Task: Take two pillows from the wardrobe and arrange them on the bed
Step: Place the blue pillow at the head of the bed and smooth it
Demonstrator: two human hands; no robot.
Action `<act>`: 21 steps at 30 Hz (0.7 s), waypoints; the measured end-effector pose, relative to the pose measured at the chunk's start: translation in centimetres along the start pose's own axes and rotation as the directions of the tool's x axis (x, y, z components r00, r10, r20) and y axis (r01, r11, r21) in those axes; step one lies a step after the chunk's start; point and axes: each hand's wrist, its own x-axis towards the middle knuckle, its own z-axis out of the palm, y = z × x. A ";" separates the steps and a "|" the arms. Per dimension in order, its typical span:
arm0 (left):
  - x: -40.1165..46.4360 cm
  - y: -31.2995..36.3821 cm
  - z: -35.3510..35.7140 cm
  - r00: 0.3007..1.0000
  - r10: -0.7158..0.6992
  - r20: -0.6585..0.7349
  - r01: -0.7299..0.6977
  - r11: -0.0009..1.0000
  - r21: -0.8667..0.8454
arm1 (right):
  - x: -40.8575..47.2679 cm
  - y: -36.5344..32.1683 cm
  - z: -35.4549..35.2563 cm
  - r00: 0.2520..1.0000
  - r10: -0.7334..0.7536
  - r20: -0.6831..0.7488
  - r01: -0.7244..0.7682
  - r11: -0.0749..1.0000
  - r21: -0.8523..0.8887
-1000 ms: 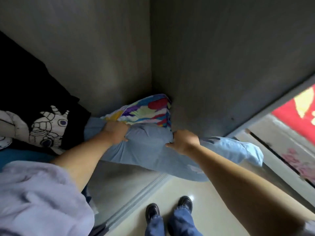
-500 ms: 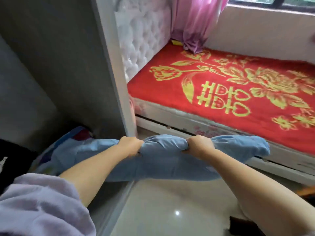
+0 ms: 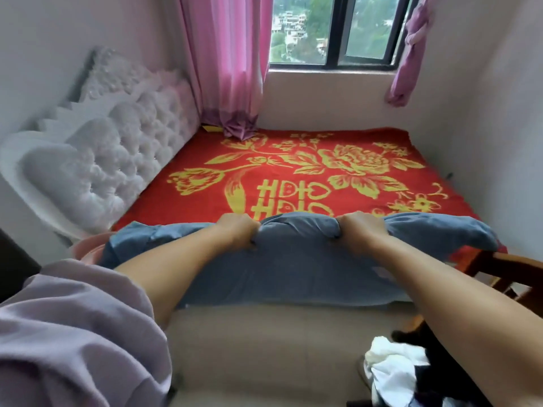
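Fingers of both hands are curling into the top edge of the blue pillow, pinching bunched fabric so the cloth is puckering between them. The left hand is gripping a little left of the pillow's middle and the right hand a little right of it, knuckles facing the bed, thumbs hidden under the folds. The pillow is hanging crosswise in front of the person, its upper edge level with the near side of the bed, its ends drooping past each hand; whether it is touching the mattress edge is not clear, since it is covering that edge.

Only one pillow is showing, so the task is looking roughly at its first half. The step in hand is carrying this pillow over the red and gold cover and setting it down. To do it well, the person should be lifting high enough to clear the bed's near side, then turning toward the white tufted headboard on the left and laying the pillow flat just beside it, long side along the headboard. Letting go with both hands together should be keeping it from twisting. Leaving room alongside for a second pillow is making sense, and smoothing out the pinched ridge afterwards should be restoring its shape
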 end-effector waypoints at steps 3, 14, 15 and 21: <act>2.6 -0.5 -2.1 0.999 0.023 -0.031 -0.022 0.999 0.030 | 1.9 1.4 -0.3 0.999 0.033 -0.039 -0.033 0.999 0.010; 14.9 -4.3 -6.1 0.994 0.108 0.022 -0.110 0.990 0.084 | 13.1 4.4 -0.6 0.990 0.141 0.007 -0.141 0.990 -0.027; 16.3 -4.3 -6.3 0.992 0.122 0.020 -0.123 0.989 0.082 | 13.9 5.0 -0.5 0.988 0.153 0.010 -0.153 0.988 -0.027; 25.9 -4.1 -6.7 0.988 0.152 0.028 -0.153 0.987 0.052 | 21.0 9.7 0.0 0.987 0.159 0.031 -0.158 0.987 -0.040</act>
